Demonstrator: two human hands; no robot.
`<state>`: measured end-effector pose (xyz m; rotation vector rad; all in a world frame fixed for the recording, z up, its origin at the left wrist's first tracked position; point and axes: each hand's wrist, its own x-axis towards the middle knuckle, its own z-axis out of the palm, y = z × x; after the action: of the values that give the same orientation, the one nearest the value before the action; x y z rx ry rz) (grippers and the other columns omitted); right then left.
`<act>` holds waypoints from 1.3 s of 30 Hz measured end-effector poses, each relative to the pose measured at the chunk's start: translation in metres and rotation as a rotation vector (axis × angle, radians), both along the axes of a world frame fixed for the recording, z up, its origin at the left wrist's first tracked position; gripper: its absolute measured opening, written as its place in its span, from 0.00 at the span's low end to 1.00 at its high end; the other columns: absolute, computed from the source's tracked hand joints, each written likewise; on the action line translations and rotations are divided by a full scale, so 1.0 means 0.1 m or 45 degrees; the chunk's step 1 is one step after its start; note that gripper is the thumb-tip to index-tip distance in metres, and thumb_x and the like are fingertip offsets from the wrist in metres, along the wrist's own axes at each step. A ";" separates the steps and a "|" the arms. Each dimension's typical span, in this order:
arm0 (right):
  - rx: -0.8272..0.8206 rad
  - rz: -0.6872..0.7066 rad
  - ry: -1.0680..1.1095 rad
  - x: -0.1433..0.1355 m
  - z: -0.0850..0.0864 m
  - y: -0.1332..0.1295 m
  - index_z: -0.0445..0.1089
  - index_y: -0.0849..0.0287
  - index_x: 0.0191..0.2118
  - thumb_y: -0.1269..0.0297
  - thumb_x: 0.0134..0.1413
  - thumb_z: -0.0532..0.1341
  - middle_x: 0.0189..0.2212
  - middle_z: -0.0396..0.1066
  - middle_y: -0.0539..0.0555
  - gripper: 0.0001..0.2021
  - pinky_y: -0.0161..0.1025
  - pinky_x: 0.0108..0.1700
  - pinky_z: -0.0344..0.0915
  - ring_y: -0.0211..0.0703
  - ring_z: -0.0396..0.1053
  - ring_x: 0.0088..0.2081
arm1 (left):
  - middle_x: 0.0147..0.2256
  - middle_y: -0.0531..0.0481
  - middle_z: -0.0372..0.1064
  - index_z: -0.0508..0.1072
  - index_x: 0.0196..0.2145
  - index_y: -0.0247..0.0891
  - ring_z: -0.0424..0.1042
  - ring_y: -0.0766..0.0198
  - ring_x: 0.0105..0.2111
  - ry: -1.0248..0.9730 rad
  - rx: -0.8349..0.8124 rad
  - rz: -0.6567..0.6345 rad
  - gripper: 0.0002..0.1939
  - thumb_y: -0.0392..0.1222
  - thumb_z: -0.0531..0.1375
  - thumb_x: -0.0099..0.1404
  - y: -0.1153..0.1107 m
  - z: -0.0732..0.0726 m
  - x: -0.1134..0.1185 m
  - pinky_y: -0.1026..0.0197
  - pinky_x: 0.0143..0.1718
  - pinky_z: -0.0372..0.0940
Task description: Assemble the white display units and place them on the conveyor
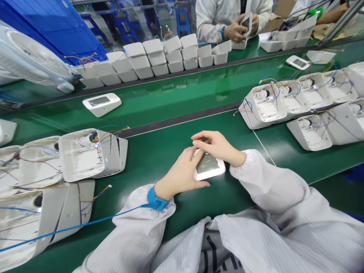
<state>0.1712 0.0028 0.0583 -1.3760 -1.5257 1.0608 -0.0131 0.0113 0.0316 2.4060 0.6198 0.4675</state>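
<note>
A white display panel (209,173) with a rounded frame and a grey screen lies low over the green table in front of me. My left hand (183,172) grips it from the left, thumb along the near edge and fingers over the far left corner. A blue wrist strap with a blue cord is round my left wrist. Above the panel's far edge, my right hand (217,146) has its fingers bent, thumb and fingertips drawn together beside my left fingertips. Whatever those right fingertips pinch, if anything, is too small or hidden to tell.
White housings with loose wires (82,155) stand in rows on the left; more housings (264,104) stand at right. Beyond a dark rail (184,120) lies a finished-looking white unit (102,104). A co-worker's hands (237,30) hold a white frame across the table. A fan (34,57) stands far left.
</note>
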 end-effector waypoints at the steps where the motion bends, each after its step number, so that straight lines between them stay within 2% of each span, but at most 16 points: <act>1: 0.068 -0.054 -0.011 -0.01 0.00 -0.01 0.75 0.59 0.44 0.59 0.58 0.63 0.42 0.77 0.55 0.12 0.41 0.47 0.69 0.43 0.74 0.43 | 0.58 0.34 0.59 0.50 0.67 0.43 0.60 0.35 0.56 0.005 0.032 0.022 0.57 0.56 0.72 0.47 -0.03 -0.01 0.02 0.33 0.55 0.60; 4: 0.212 -0.212 -0.127 0.03 -0.03 -0.01 0.72 0.57 0.51 0.54 0.60 0.60 0.51 0.73 0.57 0.17 0.44 0.52 0.66 0.46 0.71 0.51 | 0.56 0.33 0.60 0.51 0.67 0.40 0.62 0.37 0.54 -0.078 0.216 0.185 0.50 0.52 0.69 0.52 -0.07 -0.07 0.05 0.35 0.54 0.61; 6: 0.145 -0.254 -0.246 0.06 -0.06 0.00 0.68 0.57 0.57 0.49 0.60 0.59 0.55 0.70 0.59 0.24 0.48 0.53 0.65 0.50 0.70 0.53 | 0.56 0.33 0.60 0.53 0.66 0.38 0.61 0.38 0.56 -0.151 0.361 0.316 0.46 0.53 0.67 0.55 -0.06 -0.09 0.04 0.36 0.56 0.60; 8: 0.030 -0.234 -0.333 0.07 -0.08 0.02 0.67 0.58 0.58 0.44 0.60 0.57 0.52 0.72 0.60 0.27 0.49 0.52 0.66 0.51 0.71 0.50 | 0.57 0.33 0.60 0.55 0.64 0.37 0.61 0.39 0.58 -0.170 0.408 0.366 0.44 0.56 0.66 0.57 -0.04 -0.08 0.02 0.37 0.58 0.58; 11: 0.051 -0.188 -0.343 0.08 -0.11 0.04 0.70 0.57 0.53 0.45 0.59 0.58 0.47 0.75 0.57 0.24 0.48 0.49 0.68 0.49 0.73 0.46 | 0.55 0.37 0.65 0.57 0.63 0.37 0.67 0.46 0.54 -0.262 0.174 0.446 0.40 0.57 0.63 0.60 0.03 -0.02 -0.05 0.44 0.56 0.62; 14: 0.254 -0.142 -0.307 0.08 -0.13 0.04 0.72 0.57 0.52 0.49 0.59 0.60 0.48 0.75 0.56 0.22 0.47 0.52 0.67 0.49 0.73 0.48 | 0.46 0.44 0.75 0.69 0.54 0.38 0.74 0.56 0.42 -0.383 -0.244 0.569 0.24 0.54 0.56 0.67 0.10 0.02 -0.10 0.56 0.43 0.68; 15: 0.311 -0.134 -0.298 0.08 -0.14 0.03 0.72 0.57 0.52 0.49 0.59 0.59 0.49 0.75 0.56 0.21 0.47 0.53 0.67 0.49 0.72 0.50 | 0.42 0.45 0.76 0.73 0.50 0.37 0.75 0.58 0.38 -0.399 -0.329 0.577 0.21 0.54 0.55 0.68 0.12 0.02 -0.11 0.59 0.39 0.68; 17: 0.361 -0.128 -0.288 0.08 -0.14 0.02 0.72 0.57 0.53 0.49 0.60 0.58 0.50 0.75 0.56 0.22 0.47 0.54 0.67 0.50 0.72 0.51 | 0.37 0.48 0.77 0.76 0.43 0.36 0.74 0.61 0.34 -0.405 -0.354 0.584 0.19 0.53 0.55 0.69 0.12 0.02 -0.10 0.61 0.34 0.65; 21: 0.343 -0.149 -0.335 0.08 -0.14 0.00 0.72 0.58 0.53 0.49 0.61 0.58 0.49 0.76 0.57 0.23 0.48 0.54 0.67 0.49 0.73 0.50 | 0.29 0.51 0.74 0.77 0.37 0.37 0.69 0.65 0.28 -0.347 -0.167 0.604 0.17 0.51 0.54 0.70 0.08 0.04 -0.07 0.63 0.30 0.59; 25: 0.382 -0.241 -0.387 0.04 -0.11 -0.01 0.75 0.57 0.46 0.49 0.60 0.57 0.45 0.77 0.56 0.19 0.45 0.50 0.68 0.48 0.74 0.47 | 0.26 0.53 0.69 0.74 0.33 0.36 0.66 0.66 0.26 -0.287 -0.069 0.578 0.18 0.50 0.53 0.71 0.04 0.09 -0.06 0.63 0.29 0.56; 28: 0.405 -0.256 -0.409 0.04 -0.09 -0.01 0.75 0.57 0.41 0.50 0.60 0.57 0.41 0.78 0.55 0.17 0.43 0.46 0.68 0.47 0.75 0.43 | 0.26 0.53 0.69 0.73 0.33 0.37 0.66 0.67 0.26 -0.276 -0.047 0.549 0.17 0.49 0.52 0.71 0.03 0.10 -0.06 0.63 0.29 0.55; 33: 0.418 -0.184 -0.499 0.06 -0.05 0.00 0.73 0.57 0.35 0.49 0.60 0.57 0.32 0.76 0.52 0.17 0.40 0.39 0.66 0.44 0.73 0.34 | 0.26 0.53 0.68 0.73 0.33 0.36 0.65 0.67 0.26 -0.288 -0.074 0.505 0.17 0.50 0.51 0.72 -0.02 0.07 -0.04 0.63 0.29 0.55; 36: 0.410 -0.173 -0.506 0.07 -0.05 0.04 0.73 0.57 0.34 0.49 0.61 0.57 0.30 0.76 0.52 0.17 0.39 0.38 0.66 0.43 0.73 0.33 | 0.25 0.53 0.67 0.72 0.32 0.36 0.64 0.67 0.25 -0.288 -0.097 0.519 0.18 0.50 0.51 0.72 -0.04 0.07 -0.03 0.63 0.28 0.55; 39: 0.417 -0.182 -0.448 0.08 -0.10 0.06 0.74 0.57 0.36 0.48 0.61 0.56 0.32 0.77 0.53 0.18 0.40 0.39 0.67 0.44 0.74 0.35 | 0.27 0.52 0.70 0.74 0.34 0.37 0.67 0.66 0.27 -0.305 -0.103 0.544 0.18 0.50 0.51 0.71 -0.02 0.06 -0.02 0.63 0.29 0.57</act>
<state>0.1794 0.0088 0.0481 -1.4602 -1.7296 0.4687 -0.0154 0.0094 0.0381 2.0954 1.0249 0.8750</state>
